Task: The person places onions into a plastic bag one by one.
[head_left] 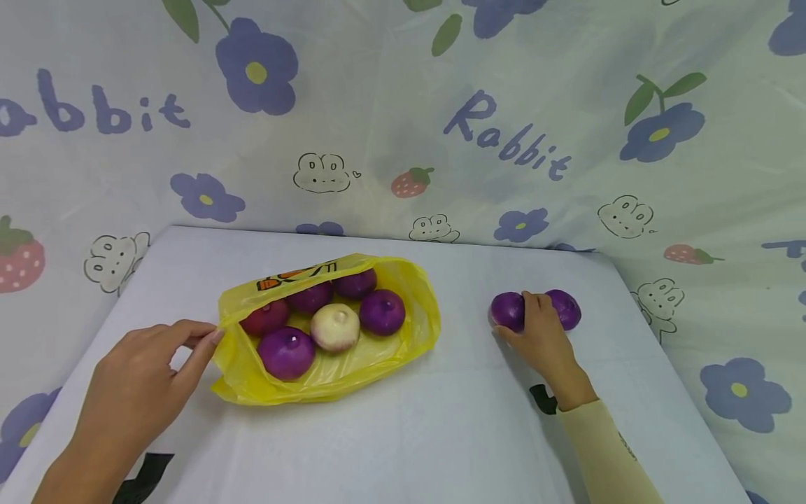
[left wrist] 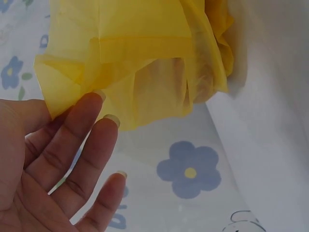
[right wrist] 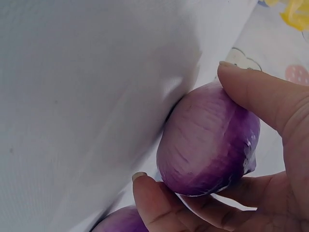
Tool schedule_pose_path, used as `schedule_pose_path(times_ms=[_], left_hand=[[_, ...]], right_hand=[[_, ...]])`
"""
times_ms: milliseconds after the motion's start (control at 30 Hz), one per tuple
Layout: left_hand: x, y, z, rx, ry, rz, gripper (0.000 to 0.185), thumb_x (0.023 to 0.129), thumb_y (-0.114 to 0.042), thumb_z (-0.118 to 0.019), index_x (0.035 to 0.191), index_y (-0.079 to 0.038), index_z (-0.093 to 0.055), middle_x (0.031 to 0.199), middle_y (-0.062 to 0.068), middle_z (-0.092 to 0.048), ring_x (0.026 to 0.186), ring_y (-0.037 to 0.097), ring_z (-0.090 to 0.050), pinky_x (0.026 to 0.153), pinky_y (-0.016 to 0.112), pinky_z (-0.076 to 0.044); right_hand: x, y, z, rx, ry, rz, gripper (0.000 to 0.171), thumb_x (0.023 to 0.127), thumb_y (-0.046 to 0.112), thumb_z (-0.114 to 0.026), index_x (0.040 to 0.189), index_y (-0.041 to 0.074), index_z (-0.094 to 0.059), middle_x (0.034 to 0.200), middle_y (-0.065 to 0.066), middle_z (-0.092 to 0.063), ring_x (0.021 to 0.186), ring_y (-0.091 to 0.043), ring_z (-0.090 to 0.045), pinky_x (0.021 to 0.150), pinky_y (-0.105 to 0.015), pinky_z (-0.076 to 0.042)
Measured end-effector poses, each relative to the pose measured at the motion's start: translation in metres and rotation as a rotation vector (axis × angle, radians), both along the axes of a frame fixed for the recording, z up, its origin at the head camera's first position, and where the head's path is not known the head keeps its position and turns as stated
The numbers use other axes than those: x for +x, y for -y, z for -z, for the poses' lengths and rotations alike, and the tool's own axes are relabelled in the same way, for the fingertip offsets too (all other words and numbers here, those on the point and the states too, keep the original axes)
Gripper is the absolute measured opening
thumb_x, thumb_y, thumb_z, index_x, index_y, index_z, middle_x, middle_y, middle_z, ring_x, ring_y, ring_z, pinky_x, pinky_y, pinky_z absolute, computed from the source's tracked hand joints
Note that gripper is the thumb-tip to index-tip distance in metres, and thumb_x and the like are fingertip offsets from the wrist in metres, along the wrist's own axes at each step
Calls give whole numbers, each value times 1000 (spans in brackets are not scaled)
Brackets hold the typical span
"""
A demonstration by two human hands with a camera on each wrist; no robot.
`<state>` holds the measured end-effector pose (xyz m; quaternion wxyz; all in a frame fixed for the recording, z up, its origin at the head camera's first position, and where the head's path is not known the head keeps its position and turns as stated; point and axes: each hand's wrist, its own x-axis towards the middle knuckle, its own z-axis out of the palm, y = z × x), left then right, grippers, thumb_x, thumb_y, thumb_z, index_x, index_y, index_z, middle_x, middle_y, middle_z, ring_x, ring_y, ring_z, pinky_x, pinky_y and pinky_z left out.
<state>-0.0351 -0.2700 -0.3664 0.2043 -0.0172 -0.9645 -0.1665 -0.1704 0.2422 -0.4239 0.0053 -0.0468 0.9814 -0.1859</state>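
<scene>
A yellow plastic bag (head_left: 352, 360) lies open on the white table (head_left: 441, 427), holding several purple onions and one white onion (head_left: 335, 326). My left hand (head_left: 208, 343) lies at the bag's left rim; in the left wrist view its straight fingertips (left wrist: 99, 96) touch the bag's edge (left wrist: 140, 53). To the right, my right hand (head_left: 525, 315) grips a purple onion (head_left: 507, 310) on the table. The right wrist view shows thumb and fingers curled round this onion (right wrist: 207, 145). A second purple onion (head_left: 564, 308) sits just to its right, partly hidden by the hand.
A cloth printed with flowers, rabbits and strawberries (head_left: 403, 140) hangs behind and beside the table. The table's far edge runs just behind the bag, and its right edge (head_left: 655, 336) lies close to the loose onions. Bare tabletop lies between bag and right hand.
</scene>
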Motion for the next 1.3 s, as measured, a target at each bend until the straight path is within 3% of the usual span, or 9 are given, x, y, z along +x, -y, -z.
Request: schedule_pose_path(times_ms=[600,933,1133,1300], left_hand=[[0,1,-1,-4,-44,16,25,87,-16,-83,108,-5,-75,87,12,-75,75,35,-62,66,60,-56],[0,2,-1,-5,-50,24,24,86,-15,-84,107,-6,-75,86,10,-76,71,31,-61,60,52,-55],[0,2,-3,-7,-47,18,24,87,-16,-83,107,-5,-75,87,11,-76,73,33,-61,62,55,-55],[0,3,-3,-7,-40,11,23,88,-16,-83,108,-7,-75,88,10,-76,72,31,-60,62,53,-54]], right_hand=[[3,1,0,-51,32,-5,86,90,26,-83,147,-16,-34,141,-39,-49,126,-55,-51,104,-70,-45],[5,2,2,-114,-41,-47,89,87,29,-87,148,-11,-36,145,-33,-48,131,-49,-51,109,-65,-44],[8,6,-5,-131,-82,-65,89,89,34,-86,151,-7,-37,147,-30,-48,133,-47,-50,110,-65,-43],[12,15,-12,-163,-121,-80,89,89,36,-86,153,-3,-37,148,-26,-49,126,-41,-56,102,-60,-52]])
